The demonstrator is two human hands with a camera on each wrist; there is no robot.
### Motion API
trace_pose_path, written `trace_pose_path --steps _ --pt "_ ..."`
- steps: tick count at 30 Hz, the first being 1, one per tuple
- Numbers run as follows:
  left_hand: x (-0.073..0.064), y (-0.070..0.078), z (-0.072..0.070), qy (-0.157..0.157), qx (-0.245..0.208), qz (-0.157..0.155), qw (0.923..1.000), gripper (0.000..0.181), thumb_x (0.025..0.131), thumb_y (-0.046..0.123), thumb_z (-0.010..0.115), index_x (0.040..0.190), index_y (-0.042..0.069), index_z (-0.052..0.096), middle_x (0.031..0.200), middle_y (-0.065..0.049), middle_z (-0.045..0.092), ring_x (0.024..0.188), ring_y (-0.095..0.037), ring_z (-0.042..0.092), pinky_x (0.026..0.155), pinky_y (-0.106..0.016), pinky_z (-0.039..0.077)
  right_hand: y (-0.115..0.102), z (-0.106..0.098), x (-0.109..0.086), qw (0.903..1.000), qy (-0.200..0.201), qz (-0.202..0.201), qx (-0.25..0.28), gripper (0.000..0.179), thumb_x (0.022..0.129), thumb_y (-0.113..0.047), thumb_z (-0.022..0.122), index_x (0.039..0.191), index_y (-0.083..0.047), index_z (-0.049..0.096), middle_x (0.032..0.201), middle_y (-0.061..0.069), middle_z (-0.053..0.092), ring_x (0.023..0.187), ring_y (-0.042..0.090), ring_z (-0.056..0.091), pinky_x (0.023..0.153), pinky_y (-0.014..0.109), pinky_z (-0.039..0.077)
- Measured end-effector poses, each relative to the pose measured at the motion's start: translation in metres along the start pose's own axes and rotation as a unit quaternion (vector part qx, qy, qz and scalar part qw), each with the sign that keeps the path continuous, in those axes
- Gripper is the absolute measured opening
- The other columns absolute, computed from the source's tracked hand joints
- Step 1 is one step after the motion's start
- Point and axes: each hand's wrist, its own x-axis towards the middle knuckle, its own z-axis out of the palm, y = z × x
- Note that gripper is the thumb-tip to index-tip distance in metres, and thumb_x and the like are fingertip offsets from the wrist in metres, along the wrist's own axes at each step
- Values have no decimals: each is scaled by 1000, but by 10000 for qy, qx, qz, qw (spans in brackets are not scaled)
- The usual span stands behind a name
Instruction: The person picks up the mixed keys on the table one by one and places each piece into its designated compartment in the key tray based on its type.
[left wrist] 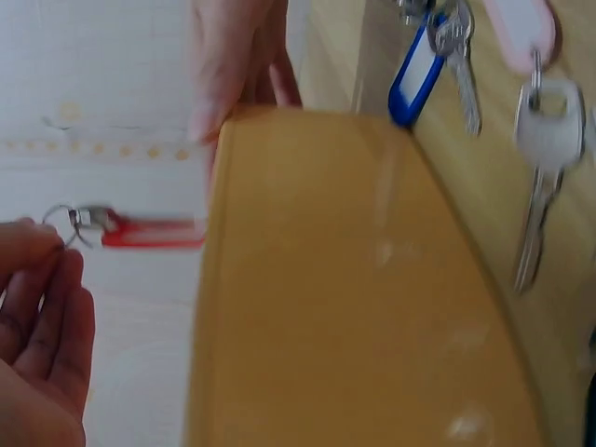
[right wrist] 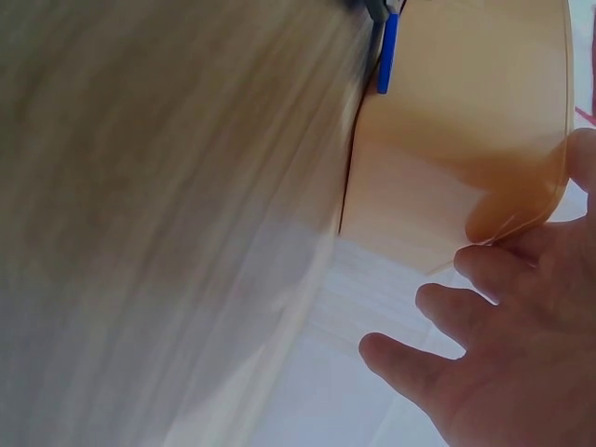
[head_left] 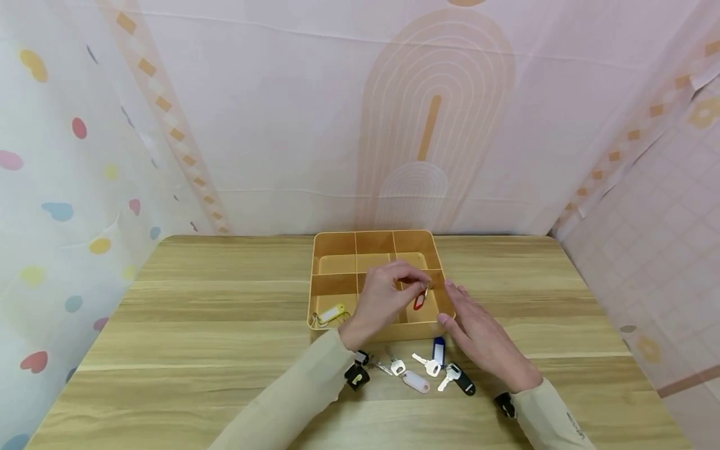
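Note:
My left hand [head_left: 382,303] pinches the metal ring of a red key tag [head_left: 419,300] between thumb and fingertips. Seen from the left wrist, the red tag [left wrist: 154,233] dangles sideways from the ring, beside the rim of the tan divided box [left wrist: 326,279]. In the head view it hangs over the front right compartment. My right hand [head_left: 486,334] rests its thumb and fingertips on the box's right front corner; the right wrist view shows its fingers [right wrist: 447,317] spread and fairly straight. A yellow key tag [head_left: 330,314] with keys lies in the front left compartment.
In front of the box [head_left: 430,331] lie a blue tag [head_left: 439,351], a pale pink tag [head_left: 415,382], a black tag [head_left: 464,380] and several silver keys [head_left: 397,366] on the wooden table [head_left: 197,350]. A patterned cloth [head_left: 281,125] hangs behind the table.

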Motion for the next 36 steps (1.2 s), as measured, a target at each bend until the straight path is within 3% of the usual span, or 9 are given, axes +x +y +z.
trace_pose_path --steps 4,10,18,30,36 --pt "-3 -4 8 139 88 -342 9993 8 92 0 75 97 4 80 98 -5 78 87 -15 72 75 -21 57 0 1 1 10000 -21 -25 -12 69 112 -43 41 164 -2 22 168 17 23 152 42 26 120 60 28" --pt "-9 -10 17 35 159 -716 9973 9 93 0 75 99 5 80 100 -5 78 93 -18 74 82 -23 59 -1 2 -1 9999 -16 -104 -5 68 112 -41 43 163 -1 23 167 19 26 152 42 28 119 61 29" --pt "-7 -18 22 8 479 -586 9971 10 92 1 75 97 7 81 97 -3 78 91 -15 73 81 -24 59 1 1 1 9999 13 -132 -45 68 112 -40 43 164 -1 22 167 19 26 152 42 28 119 61 30" --pt "-4 -18 26 -117 1317 -811 9879 11 93 5 75 100 11 81 100 1 78 93 -14 73 82 -30 58 2 0 4 9999 -27 -157 -33 68 112 -40 43 163 0 21 168 17 24 152 42 28 120 59 29" --pt "-6 -18 25 -167 1209 -939 9881 16 96 8 74 111 10 79 112 -3 77 103 -18 73 88 -33 59 1 0 4 9998 -44 -180 -43 68 112 -40 43 163 0 22 167 20 25 151 43 29 119 60 29"
